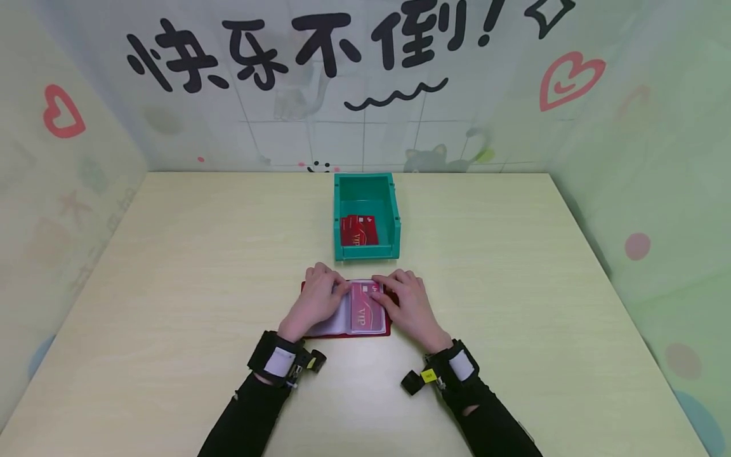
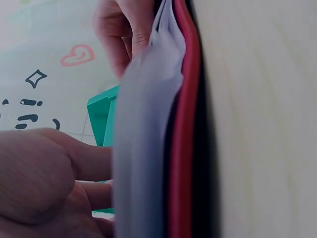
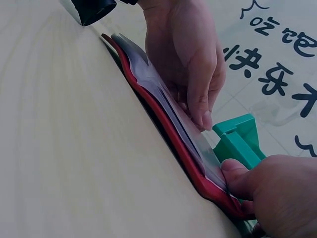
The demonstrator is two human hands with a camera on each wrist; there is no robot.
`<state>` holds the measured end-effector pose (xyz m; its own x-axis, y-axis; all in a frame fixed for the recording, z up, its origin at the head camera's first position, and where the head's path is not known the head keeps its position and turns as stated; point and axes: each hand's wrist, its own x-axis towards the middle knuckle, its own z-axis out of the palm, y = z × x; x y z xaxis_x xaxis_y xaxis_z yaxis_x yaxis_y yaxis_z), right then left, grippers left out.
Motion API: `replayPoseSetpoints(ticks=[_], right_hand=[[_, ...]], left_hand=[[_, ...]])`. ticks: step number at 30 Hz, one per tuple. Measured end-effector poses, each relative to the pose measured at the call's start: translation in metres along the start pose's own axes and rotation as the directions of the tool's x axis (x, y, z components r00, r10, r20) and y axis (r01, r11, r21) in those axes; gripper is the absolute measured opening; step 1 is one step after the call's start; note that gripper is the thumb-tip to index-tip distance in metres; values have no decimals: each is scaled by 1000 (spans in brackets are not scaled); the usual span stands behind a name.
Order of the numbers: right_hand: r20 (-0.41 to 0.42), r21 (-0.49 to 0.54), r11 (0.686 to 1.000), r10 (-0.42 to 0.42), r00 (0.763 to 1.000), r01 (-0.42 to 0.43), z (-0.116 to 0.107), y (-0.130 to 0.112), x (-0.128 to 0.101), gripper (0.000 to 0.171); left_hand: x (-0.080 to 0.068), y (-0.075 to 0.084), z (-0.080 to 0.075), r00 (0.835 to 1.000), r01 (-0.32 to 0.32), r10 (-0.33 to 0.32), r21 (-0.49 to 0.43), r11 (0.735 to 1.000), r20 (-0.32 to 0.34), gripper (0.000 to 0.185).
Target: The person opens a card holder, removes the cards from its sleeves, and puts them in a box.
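Note:
A red-covered card holder [image 1: 342, 336] lies spread on the table, its clear plastic pages showing. In the right-hand pocket is a pinkish-red VIP card [image 1: 364, 311]. My left hand [image 1: 322, 292] is over the left page and holds the holder near its top edge, the thumb close to the middle; some of its fingertips are hidden. At the upper right corner, my right hand [image 1: 408, 301] grips the holder, with its thumb on the plastic page [image 3: 210, 166] in the right wrist view. The left wrist view shows the red cover edge [image 2: 183, 148] beside the pages.
Just beyond the holder stands a green open bin [image 1: 367, 252], with several red VIP cards [image 1: 360, 230] at its near end. Both wrists carry black straps with small cameras. A printed backdrop [image 1: 320, 139] rises behind the light wooden table [image 1: 200, 254].

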<state>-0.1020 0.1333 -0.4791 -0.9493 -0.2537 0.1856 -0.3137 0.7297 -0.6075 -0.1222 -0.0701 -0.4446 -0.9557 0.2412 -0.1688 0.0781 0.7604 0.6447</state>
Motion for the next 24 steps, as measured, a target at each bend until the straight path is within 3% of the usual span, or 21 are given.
replayPoseSetpoints(ticks=[14, 24], right_hand=[[-6, -12, 1000, 11, 1000, -11, -1, -3, 1, 39], [-5, -14, 1000, 16, 1000, -16, -1, -4, 1, 39]], left_hand=[[0, 0, -7, 999, 38, -36, -41, 998, 38, 29], [0, 0, -8, 998, 21, -19, -40, 999, 64, 26]])
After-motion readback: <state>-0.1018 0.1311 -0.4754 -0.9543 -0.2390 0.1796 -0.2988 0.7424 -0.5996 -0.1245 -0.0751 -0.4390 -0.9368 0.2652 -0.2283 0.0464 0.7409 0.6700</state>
